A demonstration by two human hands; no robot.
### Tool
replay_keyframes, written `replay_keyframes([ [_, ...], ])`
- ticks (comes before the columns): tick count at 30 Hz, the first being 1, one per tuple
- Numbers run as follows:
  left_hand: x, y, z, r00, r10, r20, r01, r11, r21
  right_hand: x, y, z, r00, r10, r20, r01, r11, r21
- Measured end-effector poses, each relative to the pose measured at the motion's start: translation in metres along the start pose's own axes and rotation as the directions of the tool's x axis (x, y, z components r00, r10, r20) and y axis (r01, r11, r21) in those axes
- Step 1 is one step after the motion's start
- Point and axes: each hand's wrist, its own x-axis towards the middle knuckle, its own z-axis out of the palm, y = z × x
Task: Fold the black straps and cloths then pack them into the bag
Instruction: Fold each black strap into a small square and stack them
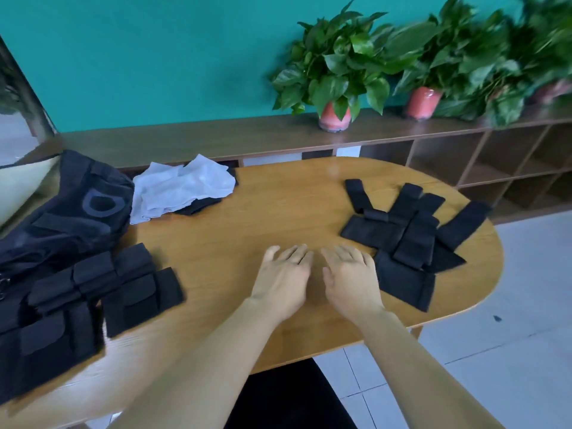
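Observation:
My left hand [283, 274] and my right hand [351, 277] hover side by side over the bare middle of the wooden table [263, 205], palms down, fingers straight, holding nothing. Right of my right hand lies a heap of unfolded black straps and cloths [408, 236], fanned out in several directions; my right fingers are close to its near edge. At the left edge sit several folded black pieces [93, 292] in rows. Behind them stands a black bag [71, 205] with a grey ring logo.
A white cloth [182, 187] lies crumpled at the table's back over another dark piece. Behind the table runs a low wooden shelf unit [464, 156] with potted green plants [335, 66] against a teal wall. White floor tiles show to the right.

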Motion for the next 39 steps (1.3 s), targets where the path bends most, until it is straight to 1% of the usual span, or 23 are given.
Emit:
replay_keyframes([
  [2,0.015,0.013,0.004,0.999,0.033,0.008,-0.033,0.999,-0.014,-0.001,0.020,0.001,0.991,0.113,-0.069,-0.114,0.993,-0.015],
  [5,0.038,0.031,0.010,0.997,0.076,0.012,-0.075,0.996,-0.044,0.002,0.047,0.002,0.962,0.244,-0.120,-0.250,0.967,-0.041],
  [9,0.072,0.051,0.018,0.992,0.126,0.006,-0.125,0.989,-0.080,0.013,0.076,0.004,0.928,0.362,-0.092,-0.371,0.921,-0.116],
  [12,0.096,0.059,0.026,0.986,0.161,0.039,-0.156,0.983,-0.099,0.019,0.089,0.008,0.922,0.386,-0.026,-0.386,0.917,-0.099],
  [17,0.123,0.064,0.040,0.980,0.177,0.089,-0.169,0.981,-0.093,0.024,0.103,0.013,0.899,0.435,-0.041,-0.437,0.898,-0.057],
  [23,0.126,0.058,0.048,0.984,0.175,0.020,-0.174,0.984,-0.024,0.028,0.118,0.018,0.898,0.440,0.004,-0.438,0.895,-0.084],
  [25,0.118,0.051,0.048,0.987,0.156,0.030,-0.156,0.988,0.008,0.027,0.118,0.018,0.900,0.437,0.006,-0.434,0.895,-0.106],
  [27,0.107,0.045,0.049,0.990,0.137,0.028,-0.138,0.990,0.037,0.026,0.119,0.018,0.899,0.436,0.042,-0.428,0.896,-0.120],
  [31,0.080,0.034,0.046,0.994,0.113,-0.005,-0.113,0.991,0.072,0.024,0.125,0.013,0.896,0.435,0.090,-0.419,0.894,-0.158],
  [33,0.066,0.026,0.047,0.992,0.110,-0.054,-0.107,0.992,0.063,0.025,0.127,0.009,0.891,0.440,0.115,-0.416,0.890,-0.185],
  [35,0.049,0.018,0.042,0.994,0.087,-0.058,-0.083,0.994,0.069,0.024,0.127,0.005,0.887,0.441,0.138,-0.407,0.887,-0.218],
  [37,0.030,0.009,0.038,0.994,0.073,-0.082,-0.066,0.994,0.085,0.024,0.122,0.000,0.894,0.428,0.136,-0.389,0.889,-0.242],
  [39,0.010,0.002,0.034,0.994,0.052,-0.099,-0.042,0.994,0.103,0.023,0.110,-0.005,0.916,0.384,0.120,-0.350,0.907,-0.234],
])
